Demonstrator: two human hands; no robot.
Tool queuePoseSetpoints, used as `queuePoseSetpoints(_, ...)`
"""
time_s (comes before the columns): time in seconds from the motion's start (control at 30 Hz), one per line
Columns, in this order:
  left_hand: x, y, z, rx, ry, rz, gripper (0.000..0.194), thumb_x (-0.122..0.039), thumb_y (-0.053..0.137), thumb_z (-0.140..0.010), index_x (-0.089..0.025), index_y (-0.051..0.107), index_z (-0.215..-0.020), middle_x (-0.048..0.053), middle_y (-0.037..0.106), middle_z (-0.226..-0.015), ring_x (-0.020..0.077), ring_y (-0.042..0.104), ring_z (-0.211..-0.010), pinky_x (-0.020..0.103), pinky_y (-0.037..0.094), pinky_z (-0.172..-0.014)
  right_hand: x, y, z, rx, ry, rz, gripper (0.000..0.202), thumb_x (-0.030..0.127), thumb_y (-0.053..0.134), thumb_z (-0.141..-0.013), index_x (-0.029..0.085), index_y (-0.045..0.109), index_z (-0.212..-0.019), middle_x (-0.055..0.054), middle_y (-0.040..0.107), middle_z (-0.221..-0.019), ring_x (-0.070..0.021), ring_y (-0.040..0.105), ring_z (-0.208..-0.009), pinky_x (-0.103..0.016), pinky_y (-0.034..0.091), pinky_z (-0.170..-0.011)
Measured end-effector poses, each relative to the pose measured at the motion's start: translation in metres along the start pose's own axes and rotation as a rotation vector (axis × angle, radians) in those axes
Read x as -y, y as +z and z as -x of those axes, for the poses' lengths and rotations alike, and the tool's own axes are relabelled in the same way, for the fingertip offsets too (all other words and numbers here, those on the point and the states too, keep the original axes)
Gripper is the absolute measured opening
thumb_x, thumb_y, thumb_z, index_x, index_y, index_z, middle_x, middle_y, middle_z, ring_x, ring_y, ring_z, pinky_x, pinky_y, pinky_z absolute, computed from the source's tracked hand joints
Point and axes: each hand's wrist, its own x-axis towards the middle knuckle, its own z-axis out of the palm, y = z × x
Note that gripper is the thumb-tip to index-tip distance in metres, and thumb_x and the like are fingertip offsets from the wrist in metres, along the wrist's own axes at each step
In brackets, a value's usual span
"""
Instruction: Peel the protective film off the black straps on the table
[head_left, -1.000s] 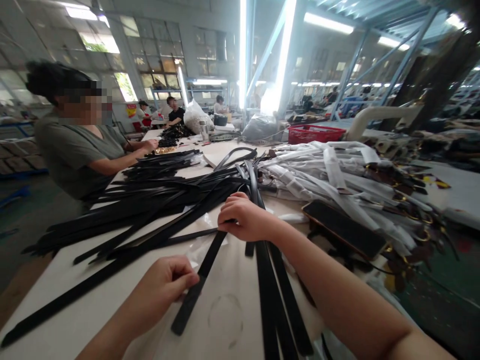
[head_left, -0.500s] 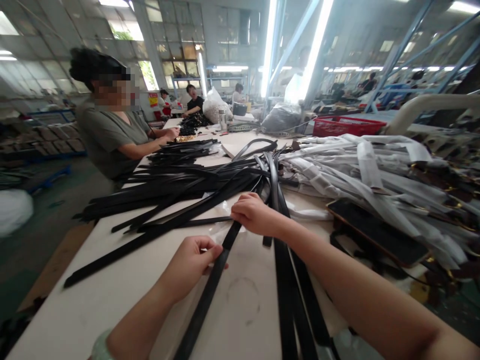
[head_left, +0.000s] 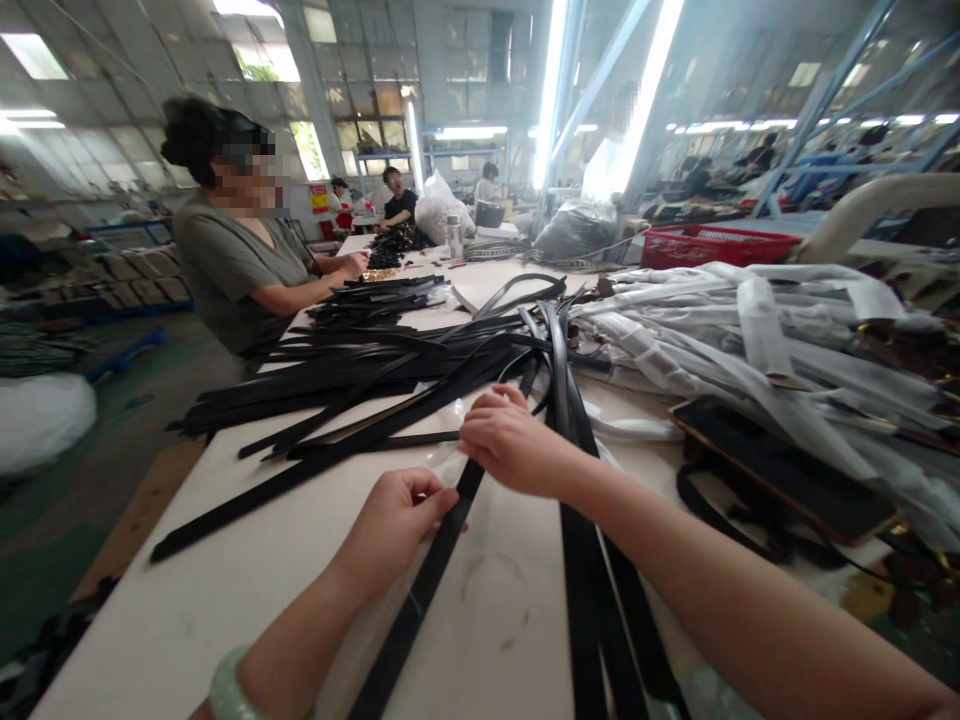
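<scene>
Strap [head_left: 422,592] slants over our bench [head_left: 255,600], pinched in our left hand [head_left: 394,525] and right hand [head_left: 517,442]; we judge the work partway: white-wrapped strips [head_left: 675,335] heaped at right, many bare black straps [head_left: 330,388] at left.

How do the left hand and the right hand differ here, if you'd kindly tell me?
The left hand holds the strap nearer the camera; the right hand holds it farther away. The left hand has a pale green bangle at its wrist; the right hand has none. Both are closed on the same black strap.
</scene>
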Motion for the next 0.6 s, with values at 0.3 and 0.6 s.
queuePoseSetpoints(0.3, 0.006, 0.007, -0.002, 0.0, 0.026, 0.009, 0.03, -0.041, 0.068, -0.073, -0.016, 0.059, -0.06, -0.001, 0.063, -0.055, 0.0165, 0.059, -0.055, 0.026, 0.042, -0.054, 0.004, -0.001, 0.0, 0.005, -0.049, -0.038, 0.03, 0.027, 0.047, -0.094, 0.017, 0.052, -0.065, -0.003, 0.061, -0.072, -0.0184, 0.048, -0.087, -0.036, 0.024, -0.09)
queuePoseSetpoints(0.6, 0.003, 0.004, -0.002, -0.018, 0.052, 0.027, 0.031, -0.044, 0.068, -0.073, -0.016, 0.059, -0.062, 0.002, 0.063, -0.059, 0.0191, 0.061, -0.062, 0.026, 0.043, -0.055, 0.001, 0.006, 0.002, 0.074, -0.011, -0.058, 0.03, 0.026, 0.045, -0.094, 0.017, 0.053, -0.067, -0.002, 0.059, -0.069, -0.0176, 0.049, -0.084, -0.037, 0.021, -0.092)
